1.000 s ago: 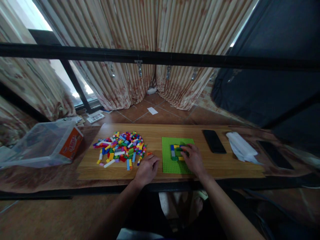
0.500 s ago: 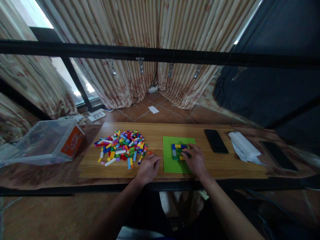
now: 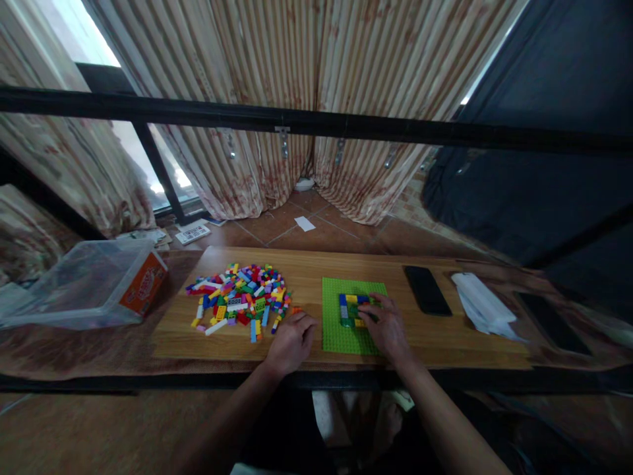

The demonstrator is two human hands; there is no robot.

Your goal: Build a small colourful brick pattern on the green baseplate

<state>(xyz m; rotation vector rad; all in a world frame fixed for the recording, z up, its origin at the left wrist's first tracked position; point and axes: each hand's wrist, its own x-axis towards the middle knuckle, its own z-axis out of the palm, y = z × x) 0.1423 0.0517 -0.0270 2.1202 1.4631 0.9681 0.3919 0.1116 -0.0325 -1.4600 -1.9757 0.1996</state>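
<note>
A green studded baseplate [image 3: 336, 340] lies on the wooden board, carrying a small square outline of blue, yellow, green and pale toy bricks [image 3: 344, 310]. My right hand [image 3: 389, 328] rests over the plate's right part, thumb and fingers bent together at the right side of this outline. Its fingertips cover part of the bricks, and whatever they pinch is too small to make out. Left of the plate, my left hand [image 3: 293, 340] lies on the board with its fingers curled in, their inside hidden. Just beyond its knuckles is an orange brick [image 3: 297, 310].
A heap of mixed toy bricks [image 3: 247, 293] spreads over the board's left part. Farther left stands a clear plastic box [image 3: 79, 284] with an orange label. To the right lie a black phone [image 3: 426, 290], a white packet [image 3: 482, 303] and another dark flat device [image 3: 551, 323].
The whole view has shifted, so everything on the board appears slightly lower. My right fingers have moved slightly at the brick outline; my left hand remains curled beside the plate.
</note>
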